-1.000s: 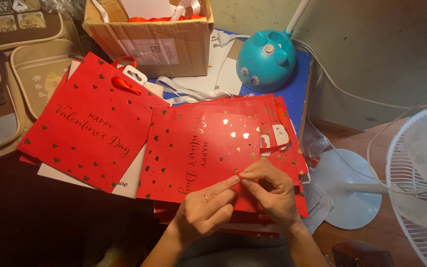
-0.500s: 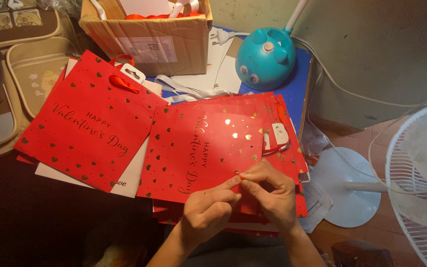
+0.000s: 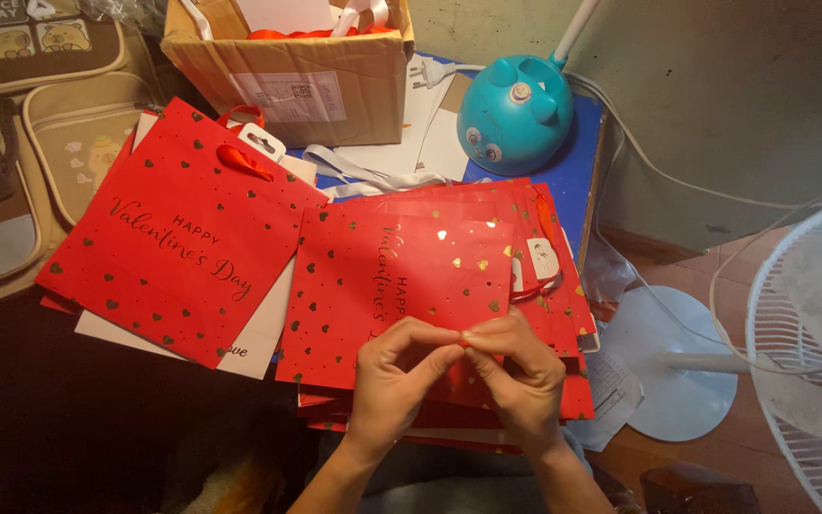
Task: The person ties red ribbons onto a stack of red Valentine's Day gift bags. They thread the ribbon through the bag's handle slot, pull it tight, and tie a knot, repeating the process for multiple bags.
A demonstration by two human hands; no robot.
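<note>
A stack of red paper gift bags (image 3: 401, 276) with gold hearts lies flat in front of me. My left hand (image 3: 394, 385) and my right hand (image 3: 523, 381) meet over the near edge of the top bag. Their fingertips pinch a small red ribbon end (image 3: 464, 339) between them. Whether the ribbon is attached to the bag is hidden by my fingers. A white tag (image 3: 542, 257) hangs at the stack's right side. A second pile of red gift bags (image 3: 178, 238) lies to the left, with a red ribbon handle (image 3: 240, 160) and a white tag at its top.
A cardboard box (image 3: 287, 67) with white and red items stands at the back. A turquoise round lamp base (image 3: 516, 114) sits on the blue table (image 3: 577, 152). A white floor fan (image 3: 811, 352) stands to the right, beige bags (image 3: 11, 171) to the left.
My fingertips have drawn closer together on the ribbon end. Both hands stay at the same spot on the top bag. The view has shifted a little.
</note>
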